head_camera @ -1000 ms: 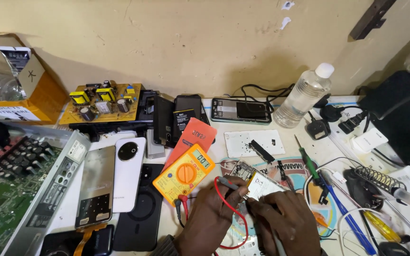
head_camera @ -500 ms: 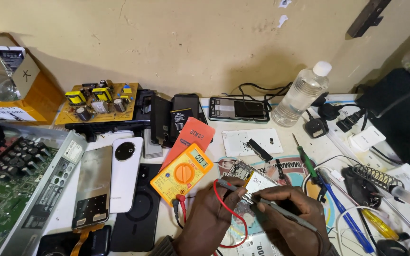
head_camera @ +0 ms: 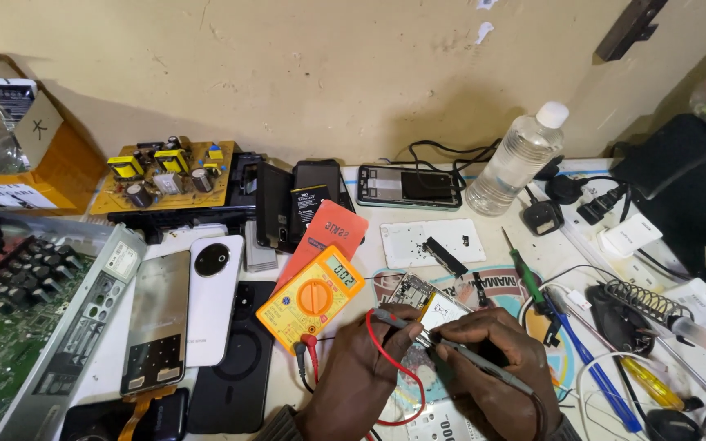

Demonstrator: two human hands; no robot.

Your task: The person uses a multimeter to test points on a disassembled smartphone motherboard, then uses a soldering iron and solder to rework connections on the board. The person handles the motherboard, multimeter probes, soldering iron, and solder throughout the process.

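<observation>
head view —
a: where's the small circuit board [head_camera: 420, 296]?
b: on the mat beside the yellow multimeter [head_camera: 312, 297] (display lit).
a: grips?
b: left hand [head_camera: 361, 371] pinches the red probe [head_camera: 394, 319]; right hand [head_camera: 496, 359] clamps the black probe [head_camera: 484, 367].

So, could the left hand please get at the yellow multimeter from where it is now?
Probably yes: the yellow multimeter lies uncovered just beside the left hand, though its fingers hold a red probe.

Probing a circuit board — both hands engaged

Left hand [head_camera: 353, 376] and right hand [head_camera: 500, 367] press probes onto the small circuit board [head_camera: 422, 298] — yellow multimeter [head_camera: 310, 296] beside it.
</observation>
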